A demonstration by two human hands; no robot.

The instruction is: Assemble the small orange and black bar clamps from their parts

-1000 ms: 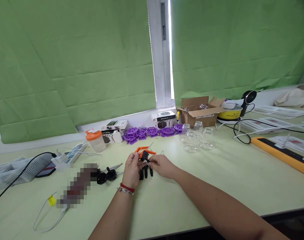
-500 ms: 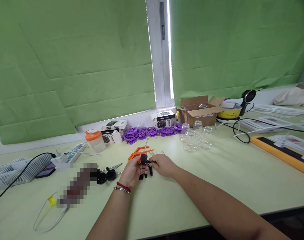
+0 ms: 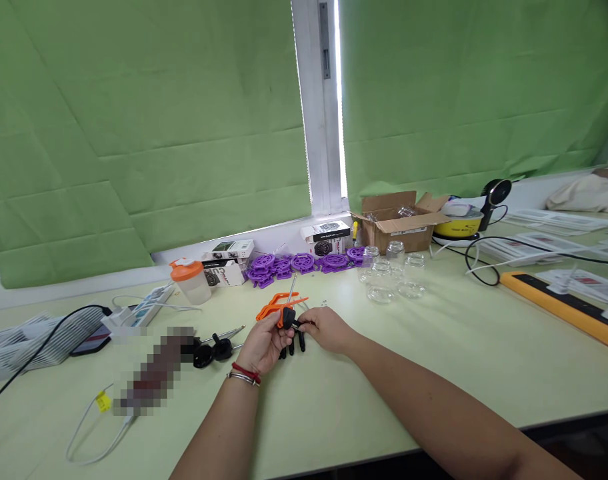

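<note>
In the head view my left hand [image 3: 265, 343], with a red band and a metal bangle at the wrist, is closed on a small black part [image 3: 287, 318]. The fingers of my right hand [image 3: 325, 329] pinch a thin black piece that meets the right side of this part. Beneath and between the hands, several black rods [image 3: 302, 341] lie on the table. Orange plastic frames [image 3: 274, 307] and a metal rod lie just behind my left hand. Left of it are round black parts [image 3: 221, 349] with metal shafts.
Purple plastic parts [image 3: 303, 263], small boxes [image 3: 328, 231] and an open carton [image 3: 404, 227] line the back. Glass jars [image 3: 381, 273] stand right of centre. An orange-lidded cup [image 3: 190, 280], power strip [image 3: 154, 301] and cables are left; an orange-black bar [image 3: 559, 310] is right.
The black part in my left hand has turned slightly, and its tip now points more toward my right hand. Both hands have barely moved.
</note>
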